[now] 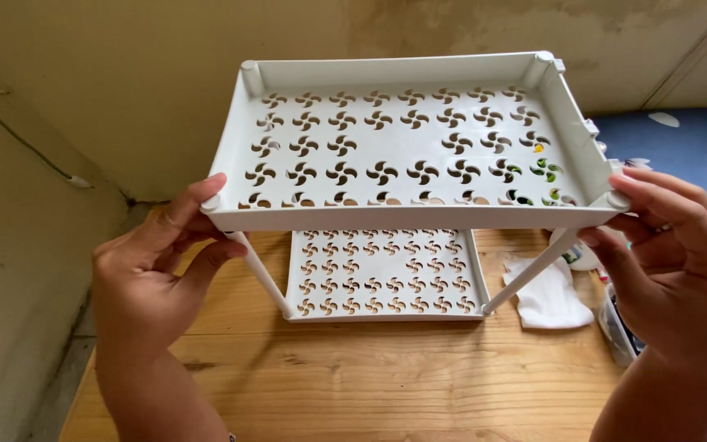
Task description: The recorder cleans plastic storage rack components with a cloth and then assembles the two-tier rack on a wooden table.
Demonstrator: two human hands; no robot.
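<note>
Between both hands (149, 270), a perforated white plastic shelf rack (407, 139).

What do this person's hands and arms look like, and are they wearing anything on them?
Two bare hands show, the left hand and the right hand, with no gloves. Both forearms are bare as far as the picture reaches, with no sleeves in sight. The nails are short and unpainted. A finger of the right hand may carry a thin ring, but it is too small to tell.

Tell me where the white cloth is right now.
In the head view the white cloth lies on the wooden table, right of the rack's lower tray, just below the right hand.
</note>
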